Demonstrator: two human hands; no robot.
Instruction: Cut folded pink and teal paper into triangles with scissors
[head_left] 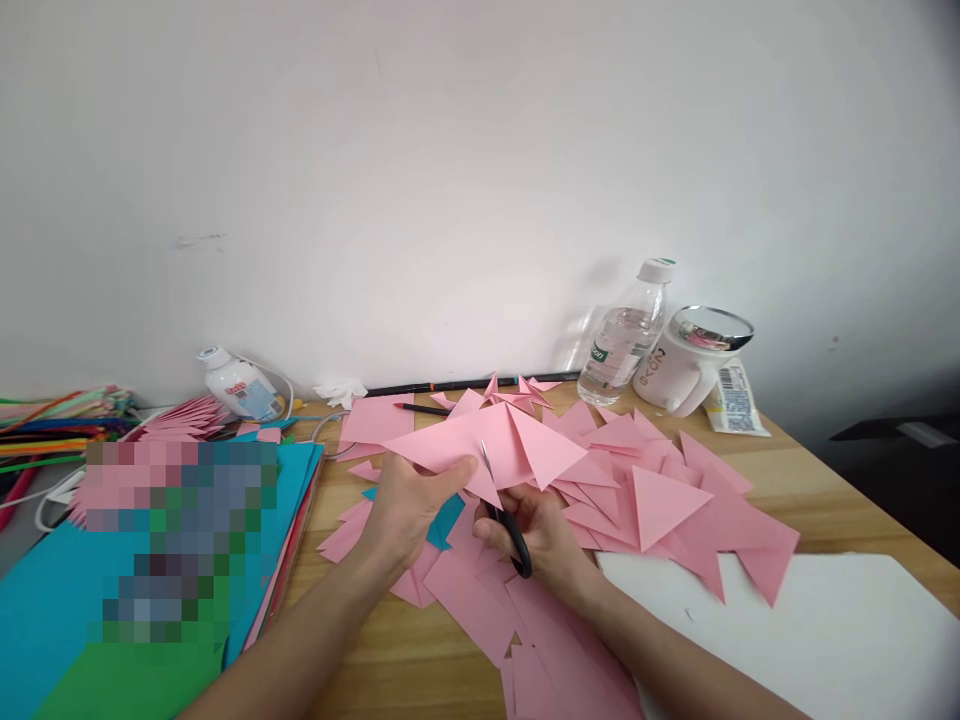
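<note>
Scissors [508, 520] are gripped in the right hand [541, 535], fingers curled thru the black handles, blades pointing up and slightly apart, tips set into the lower edge of a folded pink sheet [480, 440]. That sheet is pinched at its left-lower edge by the left hand [409, 510], thumb on top, other fingers closed underneath; it is held just above the desk, at centre. Cut pink triangles [660, 500] are scattered over the wooden table [810, 470] to the right and beneath both hands, w/ a bit of blue paper showing under the left palm. Stacked coloured card [45, 600] lies at left, partly blurred out. At the back wall are seen a glue bottle [236, 385], a pencil [420, 408], a water bottle [628, 335] and, touching it, a white mug [686, 365]. White board [825, 630] is partly overlapped by pink offcuts at right-front.
</note>
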